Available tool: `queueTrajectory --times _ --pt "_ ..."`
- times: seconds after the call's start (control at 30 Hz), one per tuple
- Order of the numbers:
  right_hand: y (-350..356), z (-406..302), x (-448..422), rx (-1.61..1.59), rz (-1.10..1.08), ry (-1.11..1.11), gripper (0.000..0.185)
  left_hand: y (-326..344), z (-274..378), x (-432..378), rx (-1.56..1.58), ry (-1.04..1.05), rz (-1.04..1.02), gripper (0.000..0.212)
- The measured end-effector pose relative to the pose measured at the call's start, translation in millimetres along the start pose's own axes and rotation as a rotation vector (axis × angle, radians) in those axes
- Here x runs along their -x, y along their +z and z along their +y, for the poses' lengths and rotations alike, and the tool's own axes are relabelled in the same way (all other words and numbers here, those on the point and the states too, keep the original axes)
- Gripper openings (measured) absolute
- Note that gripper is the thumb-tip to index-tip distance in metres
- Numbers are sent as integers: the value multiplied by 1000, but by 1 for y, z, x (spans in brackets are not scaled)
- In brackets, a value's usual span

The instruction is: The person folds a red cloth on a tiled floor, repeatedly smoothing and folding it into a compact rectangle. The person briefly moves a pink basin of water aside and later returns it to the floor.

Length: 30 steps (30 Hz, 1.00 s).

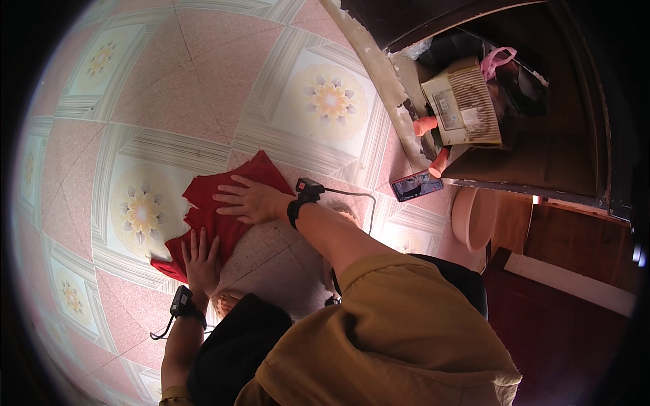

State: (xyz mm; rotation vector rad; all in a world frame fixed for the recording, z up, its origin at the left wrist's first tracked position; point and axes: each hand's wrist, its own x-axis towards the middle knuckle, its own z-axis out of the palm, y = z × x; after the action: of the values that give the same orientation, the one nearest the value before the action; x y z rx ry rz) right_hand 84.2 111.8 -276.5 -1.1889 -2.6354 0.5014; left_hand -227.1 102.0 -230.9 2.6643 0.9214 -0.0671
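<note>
A piece of red cloth (269,175) lies spread on the tiled floor, its edges irregular. My right hand (251,201) rests palm down on its upper middle, with the fingers apart and pointing left. Nearer to me, my left hand (201,261) lies flat on the lower part of the cloth, fingers spread and pointing away from me. Each wrist wears a small black device on a strap with a cable. Part of the cloth is hidden under both hands.
A smartphone (417,186) lies on the floor at the right, beside a dark cabinet (548,152) with peeling edges. Inside the cabinet stands a worn cardboard box (462,109) near a pink plastic bag (496,62). A pink plastic basin (461,218) leans below it. My feet are close to the cloth.
</note>
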Motion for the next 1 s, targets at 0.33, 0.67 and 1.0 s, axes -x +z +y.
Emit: queueTrajectory --times 0.33,0.67,1.0 --pt "0 0 0 14 58 -9 62 0 0 -1 -4 -9 -18 61" --pt "-3 -1 -1 18 6 6 61 2 -1 0 -13 -2 -13 62" --pt "-6 -3 -1 27 -57 28 61 2 0 -1 -22 -3 -9 61"
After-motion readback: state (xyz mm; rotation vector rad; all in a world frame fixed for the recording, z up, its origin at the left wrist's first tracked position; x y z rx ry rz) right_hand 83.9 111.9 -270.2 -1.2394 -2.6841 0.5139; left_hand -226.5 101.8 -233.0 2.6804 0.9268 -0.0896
